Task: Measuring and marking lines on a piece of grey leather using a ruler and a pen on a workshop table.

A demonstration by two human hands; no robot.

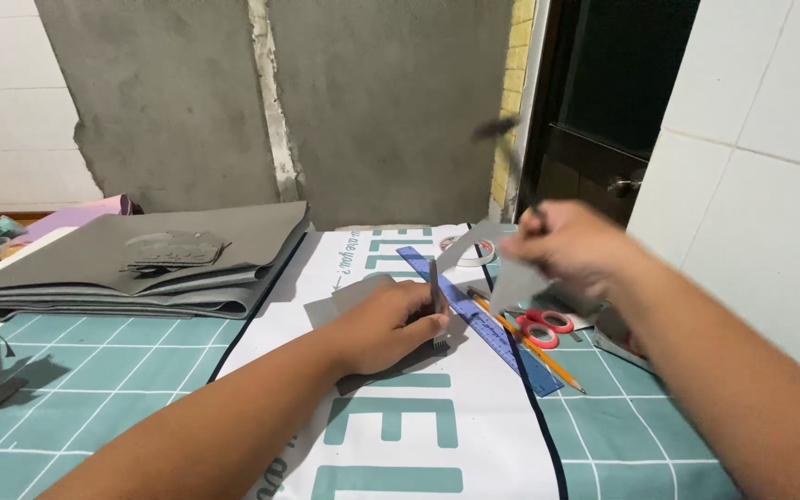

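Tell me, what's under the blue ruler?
The blue ruler lies slanted on the white printed sheet, which covers a teal cutting mat. A yellow pencil lies beside it. The left hand hides whatever sits under the ruler's near edge.

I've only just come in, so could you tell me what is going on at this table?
A person is working with grey sheet material on a table covered by a teal cutting mat. The left hand presses on a grey piece and holds a small upright tool, which I cannot identify. The right hand, blurred, lifts a cut grey piece above a blue ruler, a pencil and red-handled scissors. A folded grey stack lies at the left.
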